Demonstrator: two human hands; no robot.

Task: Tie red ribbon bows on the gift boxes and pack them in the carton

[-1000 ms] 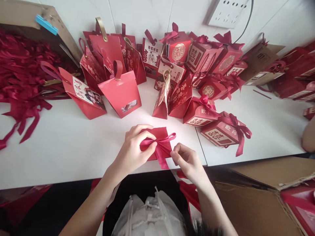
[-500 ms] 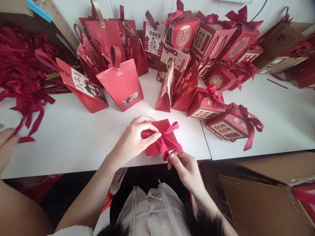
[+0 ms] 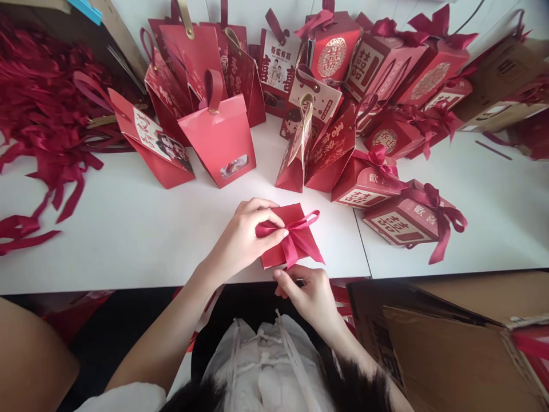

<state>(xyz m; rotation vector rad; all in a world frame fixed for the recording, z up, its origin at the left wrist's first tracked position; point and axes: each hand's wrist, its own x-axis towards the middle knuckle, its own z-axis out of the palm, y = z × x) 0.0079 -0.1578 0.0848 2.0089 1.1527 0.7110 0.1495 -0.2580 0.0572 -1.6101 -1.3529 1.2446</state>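
A small red gift box (image 3: 271,258) lies near the front edge of the white table, with a pink-red satin ribbon (image 3: 290,250) tied in a bow on top. My left hand (image 3: 253,232) reaches over the box from the left and pinches the ribbon at the knot between thumb and fingers, covering the left loop. One loop and two tails show on the right. Just below the box, at the table edge, my right hand (image 3: 309,294) has its fingers curled in and its thumb close to them; no ribbon shows in it.
Several red gift bags (image 3: 218,143) stand behind the box. Ribbon-tied boxes (image 3: 401,226) fill the back right. A heap of dark red ribbons (image 3: 47,109) spreads over the left side. An open cardboard box (image 3: 437,343) sits below the table at right; another person's limb (image 3: 34,355) is at lower left.
My right hand has let go of the ribbon tail and moved left, below the box. The other person's hand at left has gone from view, and a ribbon lies there. The view has shifted slightly.
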